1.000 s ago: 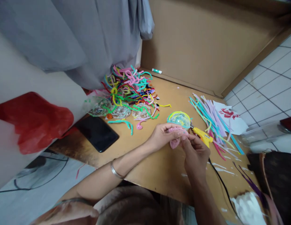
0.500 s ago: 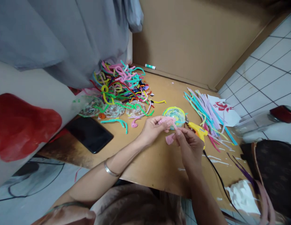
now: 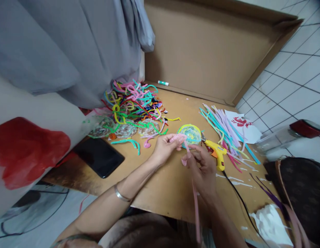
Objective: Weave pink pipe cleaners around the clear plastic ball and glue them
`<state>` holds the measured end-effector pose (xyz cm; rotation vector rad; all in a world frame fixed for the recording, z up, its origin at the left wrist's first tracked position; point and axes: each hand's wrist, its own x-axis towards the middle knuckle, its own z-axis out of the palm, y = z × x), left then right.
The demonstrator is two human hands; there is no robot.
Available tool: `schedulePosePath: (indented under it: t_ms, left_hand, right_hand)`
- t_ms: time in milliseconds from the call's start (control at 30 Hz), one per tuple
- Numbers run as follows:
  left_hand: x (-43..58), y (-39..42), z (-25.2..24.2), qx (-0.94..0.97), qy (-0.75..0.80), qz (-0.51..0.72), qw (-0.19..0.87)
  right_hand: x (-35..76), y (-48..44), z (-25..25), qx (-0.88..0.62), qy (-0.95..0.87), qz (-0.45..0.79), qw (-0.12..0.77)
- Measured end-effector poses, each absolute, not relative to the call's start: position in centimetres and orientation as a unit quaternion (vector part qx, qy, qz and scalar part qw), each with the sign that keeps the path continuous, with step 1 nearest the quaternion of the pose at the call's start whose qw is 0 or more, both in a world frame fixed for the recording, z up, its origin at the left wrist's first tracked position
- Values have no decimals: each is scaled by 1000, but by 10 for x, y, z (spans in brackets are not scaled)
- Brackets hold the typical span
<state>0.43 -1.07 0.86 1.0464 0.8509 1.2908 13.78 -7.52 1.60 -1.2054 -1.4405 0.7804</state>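
Observation:
My left hand is closed, pinching a pink pipe cleaner that is bunched into a coiled or folded shape. Just to the right, my right hand grips a strand of the same pink pipe cleaner between thumb and fingers. A long pink length hangs below that hand toward the table's front edge. A small pink loop shows by the right fingertips. Behind the hands lies a round yellow-rimmed disc. Beside it rests a yellow glue gun, its nozzle near the disc's right edge.
A tangle of coloured pipe cleaners and several round discs fill the back left. A black phone or tablet lies in front. Straight pipe cleaners, a bottle, crumpled tissue and a dark bag are at right.
My right hand has moved down slightly, and a long pink strand now hangs below it. The left hand still pinches the pink bunch. The view has tilted up a little.

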Motion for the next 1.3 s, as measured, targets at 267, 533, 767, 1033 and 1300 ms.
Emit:
schedulePosePath:
  t_ms: [267, 533, 767, 1033, 1300]
  left_hand:
    - [0, -10, 1, 608, 370, 430, 556]
    - [1, -22, 10, 649, 238, 286, 663]
    - [4, -27, 13, 604, 219, 316, 698]
    - [7, -27, 11, 543, 231, 393, 706]
    - [7, -26, 14, 542, 236, 450, 670]
  right_hand:
    - [154, -72, 27, -450, -664, 363, 475]
    - [163, -57, 29, -501, -618, 250, 551]
    - [154, -52, 27, -516, -495, 348, 606]
    - [154, -56, 20, -501, -588, 255, 581]
    - [155, -59, 16, -505, -707, -17, 495]
